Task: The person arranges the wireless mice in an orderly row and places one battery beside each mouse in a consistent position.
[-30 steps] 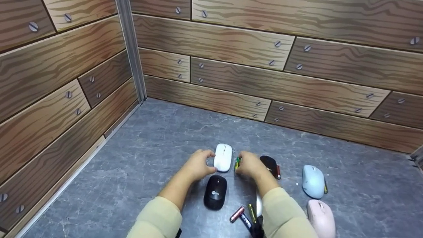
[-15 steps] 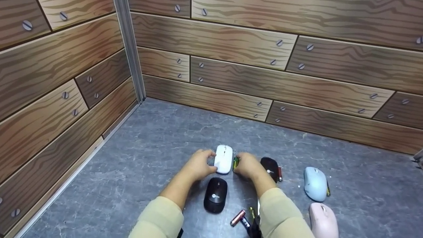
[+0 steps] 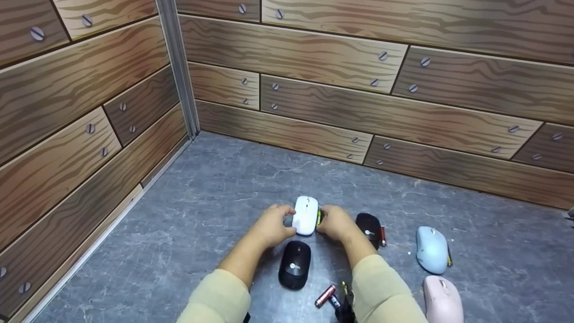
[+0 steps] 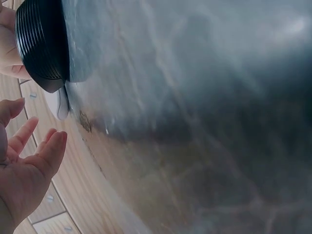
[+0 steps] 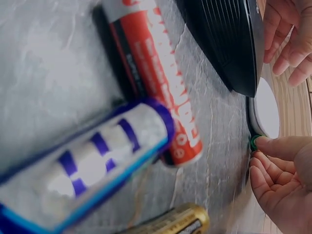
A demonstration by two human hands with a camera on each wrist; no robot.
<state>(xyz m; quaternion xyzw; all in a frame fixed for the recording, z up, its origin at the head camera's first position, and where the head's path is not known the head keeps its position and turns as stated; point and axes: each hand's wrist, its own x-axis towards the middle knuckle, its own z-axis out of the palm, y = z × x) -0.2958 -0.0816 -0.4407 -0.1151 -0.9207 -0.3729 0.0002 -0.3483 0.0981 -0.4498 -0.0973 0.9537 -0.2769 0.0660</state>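
Note:
A white computer mouse (image 3: 306,215) lies on the grey marbled tabletop between both hands. My left hand (image 3: 272,224) is at its left edge, thumb and fingers spread apart with nothing gripped. Against the mouse's right side, my right hand (image 3: 336,223) pinches a green battery (image 3: 319,217). In the right wrist view only the round green end of that battery (image 5: 254,142) shows at the thumb; the fingers hide the rest. Just in front of the white mouse sits a black mouse (image 3: 295,264), whose ribbed side (image 4: 41,46) looms in the left wrist view.
Loose red (image 5: 156,83), blue-white (image 5: 107,151) and gold (image 5: 180,222) batteries lie near the right forearm. Farther right are another black mouse (image 3: 368,229) with a red battery (image 3: 383,236), a light blue mouse (image 3: 432,250) and a pink mouse (image 3: 443,298). Wood-patterned walls (image 3: 287,94) rise behind.
My right hand has brought the green battery left, closing the gap to the white mouse's right side. The left hand stays at the mouse's left edge. The head view has shifted slightly.

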